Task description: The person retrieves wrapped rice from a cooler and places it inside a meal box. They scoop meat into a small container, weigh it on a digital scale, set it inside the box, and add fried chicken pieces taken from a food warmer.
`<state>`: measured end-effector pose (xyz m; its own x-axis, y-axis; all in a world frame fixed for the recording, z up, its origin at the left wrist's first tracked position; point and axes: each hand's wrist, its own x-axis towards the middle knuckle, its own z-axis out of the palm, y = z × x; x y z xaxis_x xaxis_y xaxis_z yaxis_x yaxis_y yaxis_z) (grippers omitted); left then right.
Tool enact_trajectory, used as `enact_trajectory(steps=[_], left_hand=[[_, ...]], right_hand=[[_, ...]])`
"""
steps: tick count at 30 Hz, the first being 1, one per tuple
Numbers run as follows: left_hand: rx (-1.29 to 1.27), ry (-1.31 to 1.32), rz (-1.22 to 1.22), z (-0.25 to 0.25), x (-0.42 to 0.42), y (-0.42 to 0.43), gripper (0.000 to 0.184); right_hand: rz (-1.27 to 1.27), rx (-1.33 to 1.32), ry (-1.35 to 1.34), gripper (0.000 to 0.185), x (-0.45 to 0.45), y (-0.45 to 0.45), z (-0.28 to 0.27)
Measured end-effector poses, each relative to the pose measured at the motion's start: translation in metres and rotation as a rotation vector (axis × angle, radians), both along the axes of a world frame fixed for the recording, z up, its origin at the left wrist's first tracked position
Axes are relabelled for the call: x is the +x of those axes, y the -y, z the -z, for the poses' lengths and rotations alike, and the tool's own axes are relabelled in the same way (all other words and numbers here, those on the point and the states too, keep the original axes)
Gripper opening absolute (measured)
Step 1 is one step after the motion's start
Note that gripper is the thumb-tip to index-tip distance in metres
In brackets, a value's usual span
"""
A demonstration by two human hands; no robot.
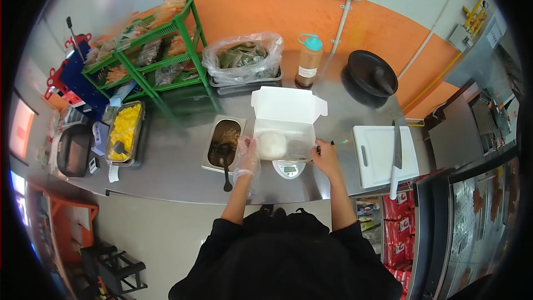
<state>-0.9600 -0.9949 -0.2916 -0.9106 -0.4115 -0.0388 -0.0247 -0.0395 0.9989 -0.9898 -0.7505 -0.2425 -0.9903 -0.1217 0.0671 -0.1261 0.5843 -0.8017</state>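
Observation:
A white cardboard takeaway box (284, 104) sits over a small white kitchen scale (289, 170), its lid raised at the back. Inside are a round white mound that looks like rice (272, 145) and a small clear plastic cup (298, 149). My left hand (246, 158), in a clear plastic glove, grips the box's left edge. On the opposite side, my bare right hand (326, 159) has its fingers closed on the right front corner. Just left of my gloved hand is a metal pan (210, 165) of brown food with a black ladle (225, 168) in it.
A white cutting board (377, 155) carries a large knife (397, 153) at right. Behind stand a stone mortar (361, 61), a bottle with a turquoise lid (309, 61) and a bag of leaves (244, 55). Leftward are a green rack (158, 66) and a tray of yellow food (126, 128).

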Motion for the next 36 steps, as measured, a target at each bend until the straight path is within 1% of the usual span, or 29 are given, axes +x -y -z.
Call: enact_trajectory(steps=[2, 4, 6, 7, 8, 9, 10, 11, 12, 13, 14, 15, 16, 17, 18, 20, 21, 23, 24, 26, 29, 32, 36], left_hand=[[-0.093, -0.013, 0.057, -0.006, 0.002, 0.004, 0.024], [-0.101, -0.02, 0.082, -0.004, 0.002, 0.003, 0.025], [-0.108, -0.028, 0.108, 0.002, 0.005, 0.002, 0.026], [-0.143, 0.025, 0.122, 0.006, 0.006, 0.001, 0.027], [-0.177, 0.08, 0.133, 0.011, 0.006, 0.001, 0.028], [-0.176, 0.081, 0.135, 0.005, 0.007, -0.001, 0.028], [-0.188, 0.109, 0.097, -0.005, 0.011, -0.005, 0.029], [-0.2, 0.14, 0.058, -0.011, 0.014, -0.007, 0.03], [-0.197, 0.15, 0.058, -0.005, 0.016, -0.007, 0.03], [0.09, 0.149, 0.009, 0.007, 0.018, -0.006, 0.031], [0.378, 0.142, -0.041, 0.017, 0.019, -0.006, 0.031], [0.38, 0.143, -0.041, 0.028, 0.025, -0.005, 0.031], [0.467, 0.129, -0.091, 0.037, 0.034, -0.003, 0.033], [0.554, 0.115, -0.14, 0.046, 0.042, -0.004, 0.035], [0.559, 0.118, -0.14, 0.048, 0.05, -0.007, 0.035], [0.757, 0.13, -0.068, 0.047, 0.065, -0.017, 0.035], [0.76, 0.135, -0.065, 0.051, 0.069, -0.02, 0.035], [0.728, 0.232, 0.164, 0.058, 0.072, -0.025, 0.038], [0.728, 0.237, 0.166, 0.053, 0.071, -0.027, 0.038], [0.74, 0.368, 0.147, 0.036, 0.068, -0.029, 0.045], [0.758, 0.399, 0.159, 0.042, 0.066, -0.028, 0.046], [0.759, 0.424, 0.141, 0.032, 0.067, -0.028, 0.043], [0.814, 0.431, 0.177, 0.04, 0.065, -0.021, 0.041]], right_hand=[[-0.01, 0.021, -0.014, 0.021, -0.001, 0.001, -0.002], [-0.011, 0.047, -0.025, 0.021, -0.002, -0.001, -0.004], [0.024, -0.003, 0.023, 0.024, -0.004, -0.006, -0.003], [0.028, -0.004, 0.022, 0.024, -0.004, -0.009, -0.002], [0.026, 0.066, -0.041, 0.024, -0.004, -0.012, 0.0], [0.023, 0.136, -0.102, 0.024, -0.004, -0.013, 0.001], [0.023, 0.139, -0.099, 0.024, -0.003, -0.013, -0.002], [0.061, -0.01, 0.05, 0.025, -0.001, -0.014, -0.004], [0.1, -0.16, 0.201, 0.027, 0.002, -0.013, -0.005], [0.1, -0.157, 0.207, 0.027, 0.005, -0.016, -0.002], [0.25, -0.272, 0.259, 0.03, 0.012, -0.02, 0.002], [0.401, -0.387, 0.309, 0.033, 0.02, -0.023, 0.007], [0.403, -0.384, 0.308, 0.033, 0.029, -0.025, 0.017], [0.367, -0.43, 0.47, 0.041, 0.04, -0.026, 0.03], [0.33, -0.473, 0.633, 0.051, 0.051, -0.027, 0.039], [0.111, -0.589, 0.64, 0.065, 0.073, -0.006, 0.05], [0.117, -0.587, 0.642, 0.065, 0.075, 0.006, 0.05], [0.027, -0.779, 0.728, 0.072, 0.077, 0.026, 0.047], [0.032, -0.78, 0.731, 0.072, 0.077, 0.029, 0.05], [0.106, -0.888, 0.747, 0.071, 0.076, 0.034, 0.056], [0.166, -0.913, 0.747, 0.072, 0.076, 0.038, 0.055], [0.209, -0.926, 0.744, 0.071, 0.075, 0.042, 0.052], [0.278, -0.906, 0.773, 0.068, 0.071, 0.048, 0.052]])
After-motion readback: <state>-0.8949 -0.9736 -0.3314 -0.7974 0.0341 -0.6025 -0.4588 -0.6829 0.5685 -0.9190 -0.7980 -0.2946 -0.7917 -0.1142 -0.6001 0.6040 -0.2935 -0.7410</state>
